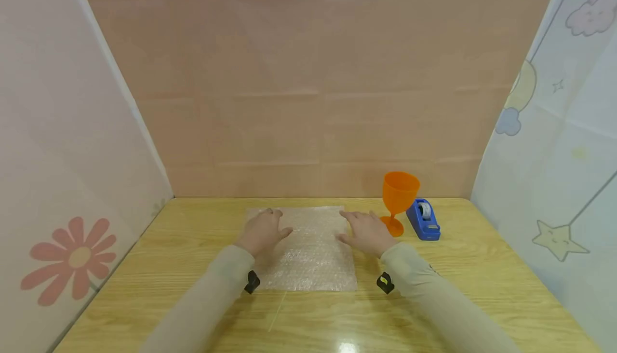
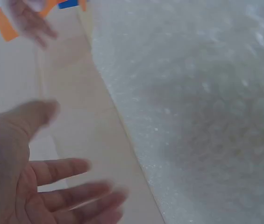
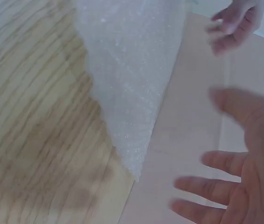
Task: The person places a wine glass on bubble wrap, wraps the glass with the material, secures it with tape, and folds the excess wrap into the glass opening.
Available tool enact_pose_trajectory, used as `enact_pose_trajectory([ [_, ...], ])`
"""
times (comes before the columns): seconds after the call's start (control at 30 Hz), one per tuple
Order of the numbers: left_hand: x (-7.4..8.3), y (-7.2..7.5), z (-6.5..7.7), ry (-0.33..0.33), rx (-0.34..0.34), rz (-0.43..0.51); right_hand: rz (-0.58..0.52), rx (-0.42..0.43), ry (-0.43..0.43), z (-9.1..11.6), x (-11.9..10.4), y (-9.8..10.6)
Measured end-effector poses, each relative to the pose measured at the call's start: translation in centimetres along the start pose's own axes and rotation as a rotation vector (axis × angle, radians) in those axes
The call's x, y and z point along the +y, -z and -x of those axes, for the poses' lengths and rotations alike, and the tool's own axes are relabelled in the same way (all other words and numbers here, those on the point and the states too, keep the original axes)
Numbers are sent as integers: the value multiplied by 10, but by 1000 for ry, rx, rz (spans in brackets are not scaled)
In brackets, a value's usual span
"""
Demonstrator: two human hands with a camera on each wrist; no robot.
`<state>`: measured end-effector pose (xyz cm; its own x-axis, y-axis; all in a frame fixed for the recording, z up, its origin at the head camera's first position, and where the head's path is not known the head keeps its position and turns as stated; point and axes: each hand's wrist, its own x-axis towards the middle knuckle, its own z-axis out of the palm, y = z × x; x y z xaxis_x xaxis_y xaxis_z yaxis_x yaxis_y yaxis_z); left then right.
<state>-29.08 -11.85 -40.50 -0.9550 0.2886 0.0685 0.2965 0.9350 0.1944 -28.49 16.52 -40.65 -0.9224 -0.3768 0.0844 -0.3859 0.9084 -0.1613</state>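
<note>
A sheet of clear bubble wrap (image 1: 313, 256) lies flat on the wooden table, its bubbles plain in the left wrist view. Over its left edge hovers my left hand (image 1: 262, 232), fingers spread and nothing between them. My right hand (image 1: 368, 232) is at the opposite edge, its fingers (image 3: 206, 189) also apart and holding nothing. Just beyond the right hand an orange plastic goblet (image 1: 401, 192) stands upright, part of its foot close to that hand. A blue tape dispenser (image 1: 424, 222) with a roll of tape sits to the right of the goblet.
The light wood table (image 1: 183, 267) ends at the back against a pinkish-brown cloth backdrop (image 1: 270, 101). Pale printed cloths hang at both sides, a flower (image 1: 77, 259) on the left one and a star (image 1: 559, 239) on the right.
</note>
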Motion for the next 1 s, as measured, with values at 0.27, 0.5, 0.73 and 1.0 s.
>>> enact_pose_trajectory([
  [0.27, -13, 21, -7, -21, -85, 128, -154, -51, -80, 1, 6, 9],
  [0.5, -40, 46, -13, 26, -189, 168, -149, -70, -84, 7, 10, 8],
  [0.73, -70, 52, -11, 85, -306, 162, -152, -66, -88, 8, 12, 6],
  [1.0, -81, 45, 1, 85, -480, 95, -139, -83, -81, 8, 11, 7],
])
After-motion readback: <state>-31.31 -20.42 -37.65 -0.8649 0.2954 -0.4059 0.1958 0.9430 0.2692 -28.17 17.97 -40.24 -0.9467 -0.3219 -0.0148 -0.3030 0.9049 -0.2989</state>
